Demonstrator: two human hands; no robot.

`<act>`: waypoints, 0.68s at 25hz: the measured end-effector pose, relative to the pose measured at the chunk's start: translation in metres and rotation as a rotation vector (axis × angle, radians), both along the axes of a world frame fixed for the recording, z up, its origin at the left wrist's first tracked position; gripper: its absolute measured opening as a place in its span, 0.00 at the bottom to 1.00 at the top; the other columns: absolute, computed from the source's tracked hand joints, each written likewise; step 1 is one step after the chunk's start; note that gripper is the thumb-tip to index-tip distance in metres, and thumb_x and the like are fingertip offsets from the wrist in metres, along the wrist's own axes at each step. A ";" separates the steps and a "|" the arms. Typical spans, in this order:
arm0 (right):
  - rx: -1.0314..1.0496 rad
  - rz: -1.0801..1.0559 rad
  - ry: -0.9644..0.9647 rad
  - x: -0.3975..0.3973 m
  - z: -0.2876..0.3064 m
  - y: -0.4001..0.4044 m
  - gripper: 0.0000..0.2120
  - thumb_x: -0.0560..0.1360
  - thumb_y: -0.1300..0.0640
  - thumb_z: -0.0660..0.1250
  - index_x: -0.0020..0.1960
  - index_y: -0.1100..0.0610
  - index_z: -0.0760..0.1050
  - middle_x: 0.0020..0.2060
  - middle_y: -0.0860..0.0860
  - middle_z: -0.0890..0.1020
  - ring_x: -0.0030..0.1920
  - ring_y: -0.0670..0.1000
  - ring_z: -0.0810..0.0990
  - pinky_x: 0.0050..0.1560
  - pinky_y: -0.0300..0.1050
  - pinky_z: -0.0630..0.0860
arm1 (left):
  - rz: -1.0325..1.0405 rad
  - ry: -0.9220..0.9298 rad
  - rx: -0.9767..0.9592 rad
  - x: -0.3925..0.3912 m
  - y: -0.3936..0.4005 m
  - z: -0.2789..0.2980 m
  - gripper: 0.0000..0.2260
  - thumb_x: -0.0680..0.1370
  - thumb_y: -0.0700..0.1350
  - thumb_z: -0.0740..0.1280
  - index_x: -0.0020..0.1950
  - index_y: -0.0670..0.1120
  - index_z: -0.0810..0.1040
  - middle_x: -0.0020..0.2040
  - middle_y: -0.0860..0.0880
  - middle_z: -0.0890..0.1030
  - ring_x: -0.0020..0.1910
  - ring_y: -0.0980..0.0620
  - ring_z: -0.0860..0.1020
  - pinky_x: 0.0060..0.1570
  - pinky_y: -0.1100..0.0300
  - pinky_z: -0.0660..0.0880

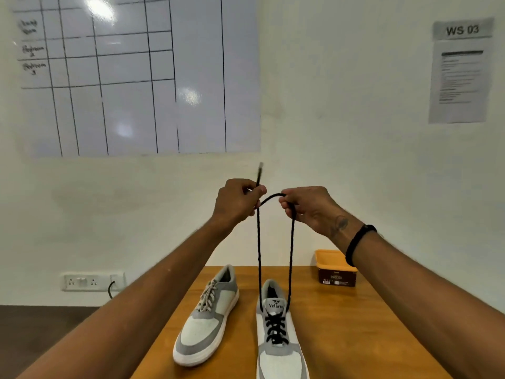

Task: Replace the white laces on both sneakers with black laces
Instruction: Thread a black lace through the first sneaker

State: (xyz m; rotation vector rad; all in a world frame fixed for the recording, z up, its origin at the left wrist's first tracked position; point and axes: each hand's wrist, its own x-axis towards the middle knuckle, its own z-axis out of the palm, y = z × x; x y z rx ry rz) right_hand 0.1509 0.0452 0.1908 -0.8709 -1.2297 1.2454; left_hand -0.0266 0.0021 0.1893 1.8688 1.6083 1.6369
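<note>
Up above the table (341, 324), both hands are raised and each pinches part of the black lace (259, 250). The left hand (236, 201) has its fingers curled round one strand, with the lace's tip (259, 170) sticking up past the knuckles. The right hand (306, 206) grips the other strand between thumb and fingers, and a short arc of lace bridges the two hands. From there the two strands hang straight down, side by side but apart, to the top eyelets of the right sneaker (281, 351).

That sneaker stands on the table nearest the camera, toe toward the viewer, its tongue showing a "Velarro" label, and black lace already crisscrosses its eyelets. The left sneaker (205, 324) lies just to its left, angled with its toe toward the table's near left edge, and it still carries its white lace (209, 294).

Farther back on the table, to the right and well apart from the shoes, sits a brown tub (336, 272) with an orange rim. A black band (358, 242) circles the right wrist.

Behind, a whiteboard (136, 77) with a ruled grid hangs on the wall, a sheet marked "WS 03" (461, 72) is posted at the right, and a socket plate (93, 281) sits low on the wall at left.
</note>
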 end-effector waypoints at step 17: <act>0.101 0.622 -0.556 0.036 -0.053 -0.033 0.08 0.81 0.65 0.69 0.58 0.62 0.83 0.44 0.52 0.84 0.42 0.48 0.83 0.47 0.42 0.81 | -0.460 0.021 -0.729 -0.012 -0.012 -0.092 0.38 0.85 0.69 0.47 0.51 0.41 0.86 0.43 0.42 0.85 0.41 0.47 0.83 0.63 0.42 0.77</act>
